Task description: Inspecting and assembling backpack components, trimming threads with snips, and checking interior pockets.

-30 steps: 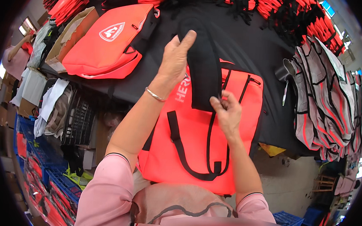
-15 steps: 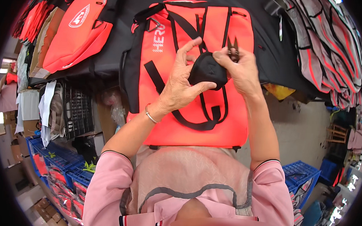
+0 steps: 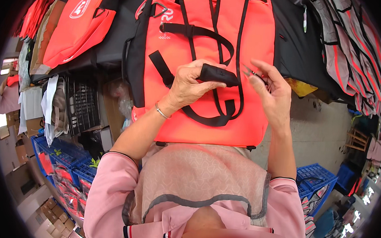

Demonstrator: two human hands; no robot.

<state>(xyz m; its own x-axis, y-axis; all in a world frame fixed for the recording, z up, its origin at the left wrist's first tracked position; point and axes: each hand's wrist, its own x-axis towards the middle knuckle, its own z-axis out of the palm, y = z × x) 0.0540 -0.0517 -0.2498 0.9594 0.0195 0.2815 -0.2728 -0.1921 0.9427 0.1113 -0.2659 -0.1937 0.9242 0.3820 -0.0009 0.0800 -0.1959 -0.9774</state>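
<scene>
Holding, left hand (image 3: 191,86): one black padded strap (image 3: 218,75), grasped by its left end, thumb beneath and fingers above. Raised over the bag and turned edge-on to the wearer, apparently so that its edge can be seen and reached from the right.

Right hand (image 3: 276,92): small snips (image 3: 255,74), grasped among bent fingers, points toward the strap and just beside its right end. Carried this way, presumably, so that the blades face the strap without a change of grip. Whether the blades are parted is too fine to tell.

Beneath both hands: one orange bag (image 3: 252,115), strap side up, its near end at the wearer's body and its far part on the black-covered bench (image 3: 112,49); likely drawn close for easy reach. Across its face, one loose webbing strap (image 3: 205,32) with a slider, curving right; nearer, one webbing loop (image 3: 201,121), slack.

Far left on the bench: second orange bag (image 3: 81,35), set aside, seemingly to leave working room; a cardboard box (image 3: 46,34) beside it.

Far right: grey pieces with black trim (image 3: 344,53), layered together, draping over the bench edge.

Near left: blue crates (image 3: 55,155), below bench height, filled with orange goods.

Near right: one blue crate (image 3: 315,179).
</scene>
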